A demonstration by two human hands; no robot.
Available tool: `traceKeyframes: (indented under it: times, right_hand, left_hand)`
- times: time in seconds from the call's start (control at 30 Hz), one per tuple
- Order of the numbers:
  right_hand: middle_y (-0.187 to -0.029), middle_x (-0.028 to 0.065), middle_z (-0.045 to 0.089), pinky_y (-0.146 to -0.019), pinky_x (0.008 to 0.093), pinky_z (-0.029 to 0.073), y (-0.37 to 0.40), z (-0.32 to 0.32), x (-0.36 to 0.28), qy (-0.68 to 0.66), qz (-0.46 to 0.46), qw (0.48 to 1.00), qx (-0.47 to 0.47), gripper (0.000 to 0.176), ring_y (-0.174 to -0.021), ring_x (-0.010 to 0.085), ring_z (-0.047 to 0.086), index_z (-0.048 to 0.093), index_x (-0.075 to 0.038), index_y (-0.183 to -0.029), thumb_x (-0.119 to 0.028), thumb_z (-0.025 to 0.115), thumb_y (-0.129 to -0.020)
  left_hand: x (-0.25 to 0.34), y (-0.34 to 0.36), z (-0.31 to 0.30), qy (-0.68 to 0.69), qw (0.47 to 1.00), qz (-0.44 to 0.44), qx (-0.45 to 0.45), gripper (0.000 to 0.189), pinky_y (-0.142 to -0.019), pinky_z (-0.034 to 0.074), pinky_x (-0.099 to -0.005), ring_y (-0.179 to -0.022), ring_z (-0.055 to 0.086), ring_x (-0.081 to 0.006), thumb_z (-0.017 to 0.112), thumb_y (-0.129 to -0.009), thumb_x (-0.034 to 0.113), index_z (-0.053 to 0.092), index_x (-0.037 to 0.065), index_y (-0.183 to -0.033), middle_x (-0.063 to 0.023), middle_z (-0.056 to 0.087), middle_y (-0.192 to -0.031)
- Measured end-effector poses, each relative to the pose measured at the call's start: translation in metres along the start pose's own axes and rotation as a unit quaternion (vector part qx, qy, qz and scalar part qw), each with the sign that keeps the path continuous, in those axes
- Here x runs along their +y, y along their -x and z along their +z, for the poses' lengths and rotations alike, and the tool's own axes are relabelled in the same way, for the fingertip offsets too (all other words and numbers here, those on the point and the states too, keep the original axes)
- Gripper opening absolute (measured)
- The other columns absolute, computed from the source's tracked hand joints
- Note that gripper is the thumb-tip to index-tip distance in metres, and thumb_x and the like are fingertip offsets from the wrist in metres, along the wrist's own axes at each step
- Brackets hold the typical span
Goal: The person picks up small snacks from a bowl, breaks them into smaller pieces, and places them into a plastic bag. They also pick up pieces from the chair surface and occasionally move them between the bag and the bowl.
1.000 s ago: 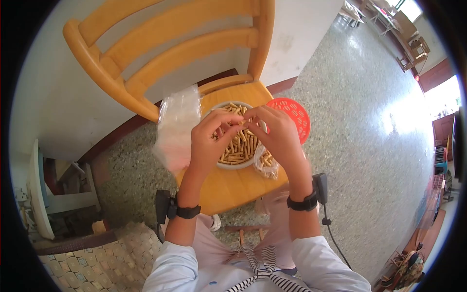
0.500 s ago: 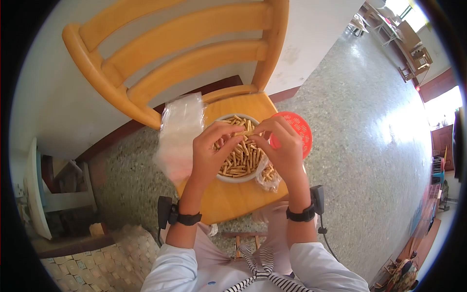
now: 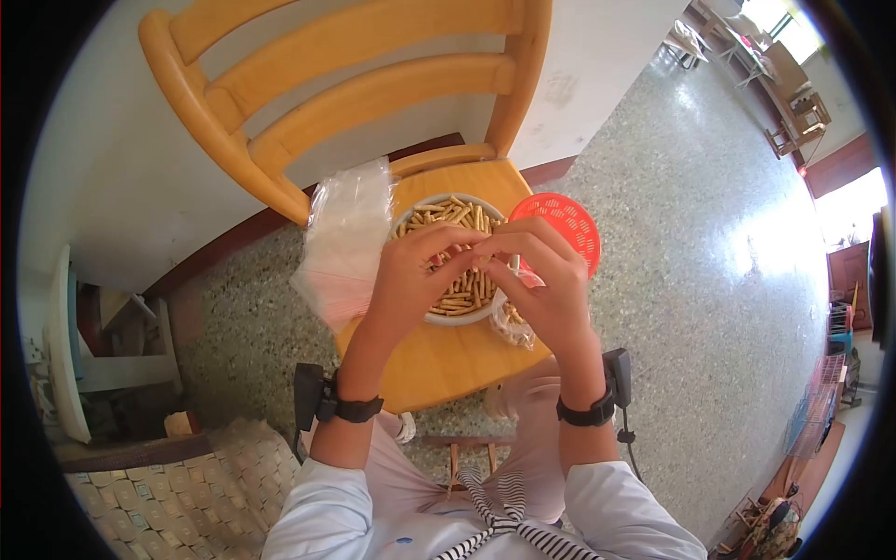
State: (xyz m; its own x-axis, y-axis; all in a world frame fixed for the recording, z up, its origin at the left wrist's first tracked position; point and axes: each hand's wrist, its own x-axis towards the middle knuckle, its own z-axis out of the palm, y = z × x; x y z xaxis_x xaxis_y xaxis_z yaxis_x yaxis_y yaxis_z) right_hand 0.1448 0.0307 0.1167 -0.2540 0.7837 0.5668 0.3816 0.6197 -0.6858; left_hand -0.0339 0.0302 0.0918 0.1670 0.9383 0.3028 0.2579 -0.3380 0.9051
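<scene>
Over a round pale bowl (image 3: 455,321) full of short tan sticks (image 3: 457,303), my two hands meet at the fingertips. My left hand (image 3: 411,271) is closed in a pinch, thumb and forefinger together. Opposite it, my right hand (image 3: 551,275) pinches too, its fingers arched and touching the left fingertips. Whatever lies between them is hidden by the fingers. Just below my right hand, a small clear plastic bag (image 3: 512,329) with some sticks in it leans against the bowl. Behind my right hand is a red perforated plastic lid or basket (image 3: 571,224).
The bowl stands on the seat of a wooden chair (image 3: 425,373), its slatted back (image 3: 373,107) against a wall. A stack of clear plastic bags (image 3: 350,224) hangs over the seat's left edge. A woven-patterned seat (image 3: 159,504) is at lower left.
The view has shifted slightly, so the chair and bowl sit higher. My hands have drawn closer together; a tan stick seen between the fingers before is now out of sight.
</scene>
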Motion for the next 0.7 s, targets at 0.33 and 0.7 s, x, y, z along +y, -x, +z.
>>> traceKeyframes:
  times: [0.33,0.7]
  right_hand:
    - [-0.087,0.0065,0.071,-0.07,0.0316,0.053,-0.003,-0.03,0.014,0.101,0.031,0.994,0.025,0.008,-0.076,0.0196,0.068,0.073,-0.003,-0.09,-0.004,0.075,-0.082]
    - [-0.079,0.0096,0.066,-0.063,0.0315,0.049,-0.008,-0.044,0.009,0.071,0.099,0.989,0.086,0.013,-0.068,0.0182,0.065,0.069,0.002,-0.087,-0.01,0.07,-0.091]
  left_hand:
    - [0.008,-0.001,-0.016,-0.015,1.0,0.006,0.022,0.014,-0.066,0.047,-0.0251,-0.074,0.061,-0.0099,0.076,-0.085,0.009,0.074,0.005,-0.099,-0.0019,0.071,-0.093]
    - [-0.01,0.019,0.048,-0.209,0.966,0.103,-0.115,0.025,-0.082,0.052,-0.0387,-0.092,0.064,-0.0281,0.072,-0.087,0.016,0.072,0.01,-0.112,-0.0067,0.067,-0.098]
